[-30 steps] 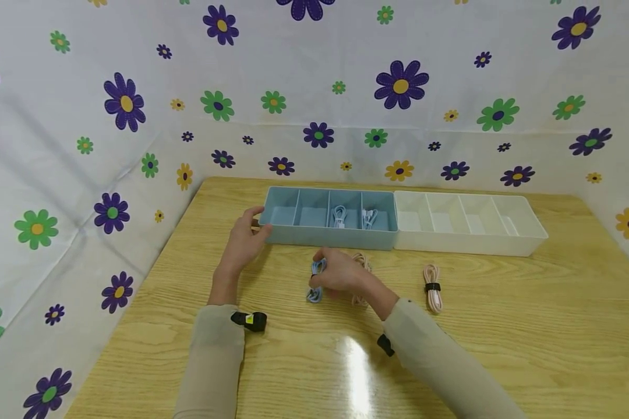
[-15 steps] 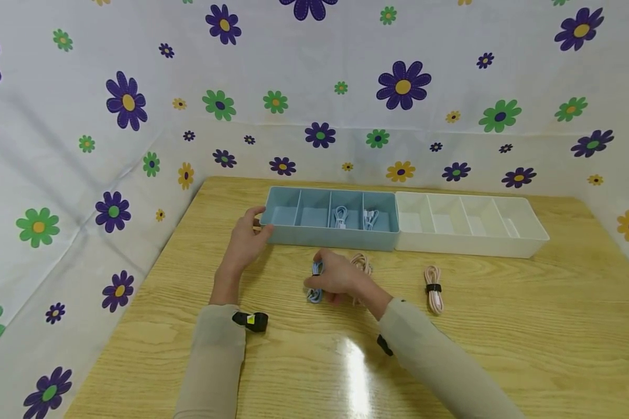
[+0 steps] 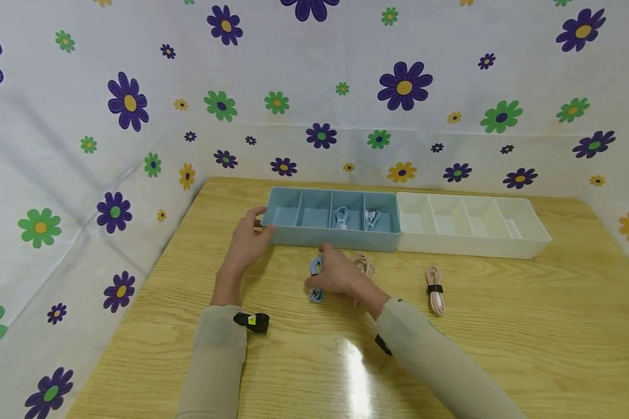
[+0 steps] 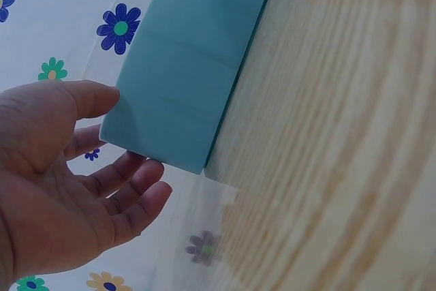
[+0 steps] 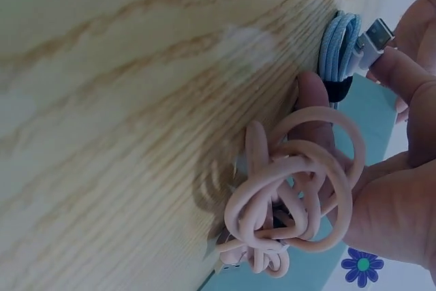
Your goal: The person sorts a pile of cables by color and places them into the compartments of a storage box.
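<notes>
A blue divided box stands near the back of the table, with light blue cables in its two right-hand compartments. At the box's left end, my left hand holds the corner, its thumb by one edge and curved fingers by the end wall. In front of the box, my right hand pinches a coiled blue cable lying on the wood, thumb by its metal plug. A coiled pink cable lies beside that hand, partly hidden behind it in the head view.
A white divided box adjoins the blue one on its right. Another pink cable, tied with a black strap, lies farther right on the wooden table. A flower-printed sheet hangs behind and to the left.
My right hand's fingertips have shifted slightly toward the blue box, showing more of the blue cable. The cable stays where it was, and my left hand keeps its place at the box end.
</notes>
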Demonstrator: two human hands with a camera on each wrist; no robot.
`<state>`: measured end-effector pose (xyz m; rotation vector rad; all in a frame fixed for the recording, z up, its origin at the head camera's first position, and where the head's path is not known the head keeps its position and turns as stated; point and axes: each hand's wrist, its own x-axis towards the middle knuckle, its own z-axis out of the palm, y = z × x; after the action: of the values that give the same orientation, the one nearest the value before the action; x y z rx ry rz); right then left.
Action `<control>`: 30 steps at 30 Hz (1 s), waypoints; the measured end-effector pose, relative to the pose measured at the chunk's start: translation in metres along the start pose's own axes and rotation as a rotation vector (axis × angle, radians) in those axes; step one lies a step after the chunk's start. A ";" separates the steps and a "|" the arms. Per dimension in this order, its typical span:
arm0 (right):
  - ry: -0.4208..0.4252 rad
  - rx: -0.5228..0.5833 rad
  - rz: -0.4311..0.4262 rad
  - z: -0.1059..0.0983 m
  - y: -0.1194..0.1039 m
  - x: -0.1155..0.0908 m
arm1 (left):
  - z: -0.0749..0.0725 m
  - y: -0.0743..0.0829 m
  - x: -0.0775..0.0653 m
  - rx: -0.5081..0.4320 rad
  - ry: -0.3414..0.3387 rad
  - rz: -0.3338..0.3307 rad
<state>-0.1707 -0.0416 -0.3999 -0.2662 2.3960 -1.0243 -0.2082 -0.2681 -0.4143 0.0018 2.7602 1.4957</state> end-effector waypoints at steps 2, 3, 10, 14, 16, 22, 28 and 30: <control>0.014 0.005 0.023 0.000 -0.001 0.001 | -0.001 -0.001 0.000 -0.004 -0.001 0.007; 0.022 0.006 0.031 0.001 -0.002 0.001 | -0.001 -0.001 0.000 -0.004 -0.001 0.009; 0.050 -0.050 0.033 0.004 -0.005 0.004 | 0.000 -0.001 0.000 0.005 0.012 0.006; 0.050 -0.077 0.023 0.003 -0.006 0.004 | 0.000 0.000 -0.001 0.009 0.014 0.009; 0.039 -0.047 0.015 0.001 -0.005 0.003 | 0.001 0.000 0.000 0.008 0.012 0.010; 0.035 0.043 -0.049 -0.008 -0.003 0.000 | 0.001 0.000 0.000 0.004 0.008 0.004; 0.018 0.137 -0.068 -0.016 -0.001 -0.003 | 0.000 0.000 0.001 0.004 0.009 -0.001; 0.011 0.176 -0.071 -0.017 -0.001 -0.003 | 0.000 0.000 0.001 0.006 0.009 0.003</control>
<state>-0.1770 -0.0303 -0.3885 -0.2841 2.3030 -1.2631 -0.2088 -0.2685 -0.4144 -0.0002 2.7728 1.4917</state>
